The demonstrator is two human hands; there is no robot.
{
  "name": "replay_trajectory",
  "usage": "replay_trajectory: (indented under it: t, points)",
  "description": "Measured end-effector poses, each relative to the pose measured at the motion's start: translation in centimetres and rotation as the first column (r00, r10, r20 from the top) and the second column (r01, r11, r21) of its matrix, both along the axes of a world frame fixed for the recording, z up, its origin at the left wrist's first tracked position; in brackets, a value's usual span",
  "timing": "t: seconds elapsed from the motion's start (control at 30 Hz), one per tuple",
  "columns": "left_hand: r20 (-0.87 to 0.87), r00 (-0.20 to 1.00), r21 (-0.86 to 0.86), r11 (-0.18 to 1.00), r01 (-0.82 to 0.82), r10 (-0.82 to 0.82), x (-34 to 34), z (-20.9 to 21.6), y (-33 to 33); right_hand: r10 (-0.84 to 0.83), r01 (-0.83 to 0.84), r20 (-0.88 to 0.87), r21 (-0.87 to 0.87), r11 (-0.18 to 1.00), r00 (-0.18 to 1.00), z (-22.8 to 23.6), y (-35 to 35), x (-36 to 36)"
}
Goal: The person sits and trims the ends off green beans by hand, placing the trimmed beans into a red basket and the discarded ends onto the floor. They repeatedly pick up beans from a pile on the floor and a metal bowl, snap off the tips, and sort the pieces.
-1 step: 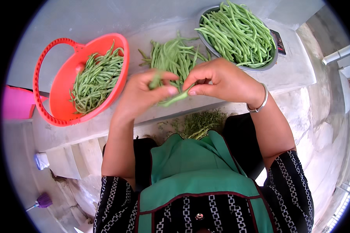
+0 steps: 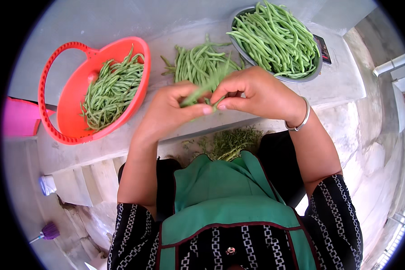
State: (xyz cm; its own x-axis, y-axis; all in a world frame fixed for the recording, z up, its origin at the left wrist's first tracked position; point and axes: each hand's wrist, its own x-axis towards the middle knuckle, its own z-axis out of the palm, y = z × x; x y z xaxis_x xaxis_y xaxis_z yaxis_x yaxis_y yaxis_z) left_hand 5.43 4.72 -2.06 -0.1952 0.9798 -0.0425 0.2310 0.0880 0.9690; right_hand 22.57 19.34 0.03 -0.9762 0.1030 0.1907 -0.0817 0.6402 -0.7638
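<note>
My left hand is closed around a blurred green bean, which slants up and away to the right. Thumb and fingertips of my right hand are pinched on a small green piece of bean, close to my left fingertips. Just beyond both hands, a loose pile of green beans lies on the grey ledge. To the left, a red handled basket holds more beans, piled and somewhat darker. A grey basin at the far right is heaped with long green beans.
Beside the basin lies a dark flat object. Below the ledge, green trimmings are heaped in front of my knees. A pink container stands past the basket, and a purple brush head is at lower left.
My left hand has shifted slightly right, closer to my right hand. The bean between them now points up and away, where before it hung low. My right hand has barely moved.
</note>
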Motion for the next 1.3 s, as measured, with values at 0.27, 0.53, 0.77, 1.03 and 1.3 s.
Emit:
replay_trajectory:
  t: [0.27,0.53,0.77,1.03,1.3]
  points:
    - [-0.436,0.897,0.068,0.991,0.114,-0.074,0.4,-0.3,-0.6,-0.127,0.160,-0.101,0.477,0.864,0.987,-1.0,-1.8,-0.4]
    - [-0.070,0.990,0.255,0.961,-0.104,0.126,0.7,-1.0,0.1,-0.344,0.422,-0.375,0.149,0.894,0.861,-0.3,-2.4,-1.2]
    - [0.504,0.855,0.298,0.906,-0.301,0.118,0.0,-0.5,0.0,-0.389,0.289,-0.110,-0.495,0.819,0.915,-0.7,-2.6,-1.7]
    - [0.643,0.764,0.446,0.789,-0.423,0.046,-7.5,3.0,-3.9,0.215,-0.189,0.137,-0.179,0.965,0.967,-0.6,-0.8,0.7]
    - [0.644,0.763,0.419,0.804,-0.421,0.064,-8.1,2.6,-4.3,-0.336,0.424,-0.400,0.153,0.893,0.853,0.6,-0.5,-0.4]
